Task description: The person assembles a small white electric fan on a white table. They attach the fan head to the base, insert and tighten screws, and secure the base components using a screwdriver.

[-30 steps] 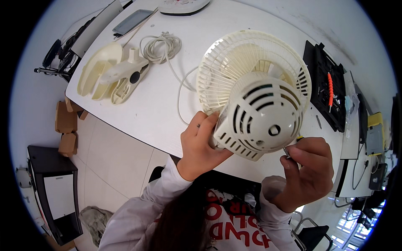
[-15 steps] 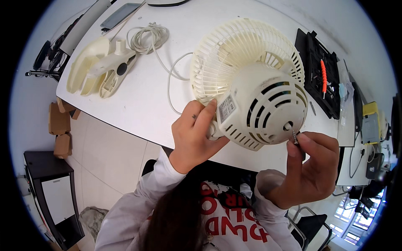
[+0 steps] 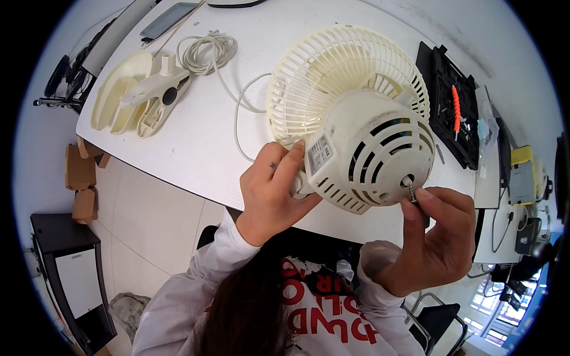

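Note:
A cream electric fan [image 3: 380,154] lies on the white table, its slotted motor housing turned toward me and its round grille [image 3: 297,89] behind. My left hand [image 3: 273,193] grips the fan's neck beside the label, thumb below and fingers above. At the housing's lower right, my right hand [image 3: 439,231] pinches a small metal screw [image 3: 412,191] between thumb and forefinger. The screw's tip is at the round hole [image 3: 407,180] in the back of the housing; how deep it sits I cannot tell. A dark piece by the right fingers is mostly hidden.
Cream fan base parts [image 3: 151,95] lie at the left of the table [image 3: 237,172]. A coiled cord [image 3: 208,53] runs to the fan. On the right is an open black tool case [image 3: 454,101] with an orange-handled screwdriver [image 3: 456,110]. A grey tray [image 3: 169,21] sits far left.
My right hand has shifted slightly left with the screw, which now stands more upright and closer to the hole. My left hand keeps its hold on the fan.

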A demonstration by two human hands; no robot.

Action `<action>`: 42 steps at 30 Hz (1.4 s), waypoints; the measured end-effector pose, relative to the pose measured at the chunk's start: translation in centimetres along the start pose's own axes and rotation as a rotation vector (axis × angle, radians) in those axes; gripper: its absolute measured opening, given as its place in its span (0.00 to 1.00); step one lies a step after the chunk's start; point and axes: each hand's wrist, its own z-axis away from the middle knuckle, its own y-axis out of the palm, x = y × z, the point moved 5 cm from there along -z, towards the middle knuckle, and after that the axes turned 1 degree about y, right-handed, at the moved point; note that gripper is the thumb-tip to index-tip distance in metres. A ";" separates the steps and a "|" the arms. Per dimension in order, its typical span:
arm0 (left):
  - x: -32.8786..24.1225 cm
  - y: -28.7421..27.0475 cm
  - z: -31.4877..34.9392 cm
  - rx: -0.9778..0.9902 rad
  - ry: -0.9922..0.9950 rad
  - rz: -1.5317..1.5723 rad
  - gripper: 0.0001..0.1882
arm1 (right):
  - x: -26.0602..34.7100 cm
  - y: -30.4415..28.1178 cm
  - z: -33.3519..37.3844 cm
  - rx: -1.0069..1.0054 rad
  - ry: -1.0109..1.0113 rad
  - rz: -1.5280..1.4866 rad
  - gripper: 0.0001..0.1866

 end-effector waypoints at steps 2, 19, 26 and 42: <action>0.0 0.0 0.0 0.000 0.000 0.001 0.34 | 0.1 0.0 0.0 -0.002 0.001 0.017 0.16; 0.0 0.0 0.1 0.002 0.009 0.026 0.35 | 1.4 0.0 -1.1 0.056 0.020 0.155 0.14; 0.2 -0.2 0.1 0.006 0.002 0.029 0.34 | 1.5 0.3 -1.3 0.069 0.052 0.130 0.14; 0.0 0.4 -0.6 0.016 -0.052 0.030 0.35 | -0.5 0.7 -2.9 0.060 0.050 -0.008 0.15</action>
